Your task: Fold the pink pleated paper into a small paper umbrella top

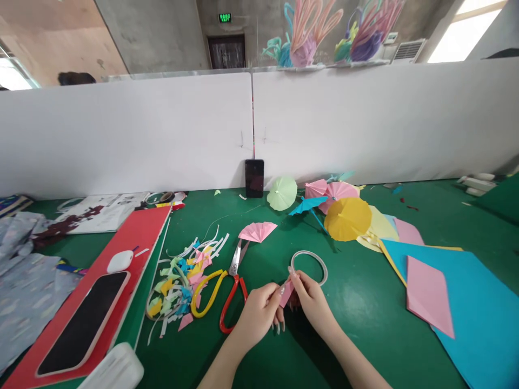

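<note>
A small piece of pink paper is pinched between my two hands, just above the green table. My left hand grips its left edge, and my right hand holds its upper right side. The fingers partly cover the paper. Behind my right hand lies a roll of whitish tape. Left of my hands rest scissors with one yellow and one red handle, blades slightly apart. Beyond their tips is a pleated pink paper fan.
Paper scraps lie left of the scissors. Paper umbrellas stand at the back right, near blue paper sheets. A phone leans on the white partition. Another phone lies on a red board.
</note>
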Tool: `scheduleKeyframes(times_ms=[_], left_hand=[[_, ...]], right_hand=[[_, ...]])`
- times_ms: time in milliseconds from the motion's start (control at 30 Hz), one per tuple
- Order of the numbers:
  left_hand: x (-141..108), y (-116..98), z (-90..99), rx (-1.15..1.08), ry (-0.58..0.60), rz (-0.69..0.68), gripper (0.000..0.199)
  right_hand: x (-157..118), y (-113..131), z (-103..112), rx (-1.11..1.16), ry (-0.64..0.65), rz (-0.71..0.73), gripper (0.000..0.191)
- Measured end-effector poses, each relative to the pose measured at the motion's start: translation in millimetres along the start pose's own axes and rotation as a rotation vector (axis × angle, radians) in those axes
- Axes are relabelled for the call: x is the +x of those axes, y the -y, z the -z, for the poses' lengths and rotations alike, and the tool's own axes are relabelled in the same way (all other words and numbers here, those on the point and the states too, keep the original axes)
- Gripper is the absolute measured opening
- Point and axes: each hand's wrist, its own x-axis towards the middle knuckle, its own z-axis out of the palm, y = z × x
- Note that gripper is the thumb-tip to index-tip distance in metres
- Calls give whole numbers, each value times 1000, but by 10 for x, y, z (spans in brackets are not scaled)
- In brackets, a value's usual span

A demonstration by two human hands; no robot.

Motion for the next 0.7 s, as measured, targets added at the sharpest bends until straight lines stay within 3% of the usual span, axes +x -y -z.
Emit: scheduleKeyframes(times_ms=[700], left_hand=[[3, 12, -33, -32, -73, -12, 36]], right_hand=[[5, 10, -26, 11, 2, 22, 44]])
